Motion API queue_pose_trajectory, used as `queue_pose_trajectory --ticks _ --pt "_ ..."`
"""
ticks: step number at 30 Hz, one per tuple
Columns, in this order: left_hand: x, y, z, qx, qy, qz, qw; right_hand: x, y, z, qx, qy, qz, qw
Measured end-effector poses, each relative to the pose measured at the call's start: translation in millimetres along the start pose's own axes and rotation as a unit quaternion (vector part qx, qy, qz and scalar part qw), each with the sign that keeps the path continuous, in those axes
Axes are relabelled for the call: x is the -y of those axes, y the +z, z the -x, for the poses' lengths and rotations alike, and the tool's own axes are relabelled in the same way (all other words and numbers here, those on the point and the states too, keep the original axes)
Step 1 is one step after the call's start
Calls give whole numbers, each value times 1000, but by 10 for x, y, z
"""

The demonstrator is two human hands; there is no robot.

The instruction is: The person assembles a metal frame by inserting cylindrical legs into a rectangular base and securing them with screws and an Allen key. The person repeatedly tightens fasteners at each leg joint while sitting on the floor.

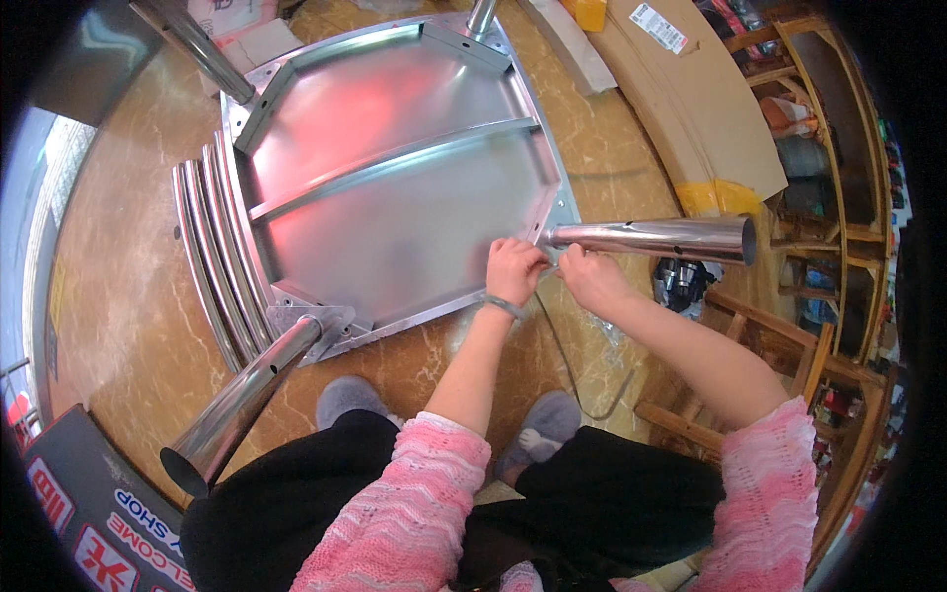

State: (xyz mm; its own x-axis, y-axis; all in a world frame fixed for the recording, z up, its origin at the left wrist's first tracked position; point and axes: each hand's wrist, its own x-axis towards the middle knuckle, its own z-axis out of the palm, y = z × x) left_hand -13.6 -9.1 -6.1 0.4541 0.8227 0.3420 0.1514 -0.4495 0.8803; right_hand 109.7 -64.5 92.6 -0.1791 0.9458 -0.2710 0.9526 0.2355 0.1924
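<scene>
A shiny metal tabletop (434, 227) lies upside down on the floor with a brace across its middle. Tubular legs stand at its corners: a near right leg (661, 237), a near left leg (247, 395), a far left leg (197, 51) and a far right leg (481, 18). At the near right corner, beside the leg's base, my left hand (514, 271) and my right hand (592, 281) almost meet. Both have their fingers pinched together. Whatever small thing they may hold is too hidden to name.
Several loose metal tubes (212, 266) lie along the table's left side. Flattened cardboard (681, 109) is at the far right, near wooden shelving (848, 197). A wooden stool (730, 365) lies right of my arm, and a printed dark mat (109, 503) at lower left. My slippers (350, 398) are close to the table.
</scene>
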Motion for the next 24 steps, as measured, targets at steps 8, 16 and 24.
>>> queue_pose_trajectory --ticks 8,16,24 --pt "29 -9 -10 20 -1 0 1000 12 -43 -153 53 -39 -13 998" --pt "31 9 16 12 -44 23 999 267 -56 -304 155 321 -348 867" --pt "51 23 -29 27 12 -17 999 23 -79 -103 48 -55 -7 997"
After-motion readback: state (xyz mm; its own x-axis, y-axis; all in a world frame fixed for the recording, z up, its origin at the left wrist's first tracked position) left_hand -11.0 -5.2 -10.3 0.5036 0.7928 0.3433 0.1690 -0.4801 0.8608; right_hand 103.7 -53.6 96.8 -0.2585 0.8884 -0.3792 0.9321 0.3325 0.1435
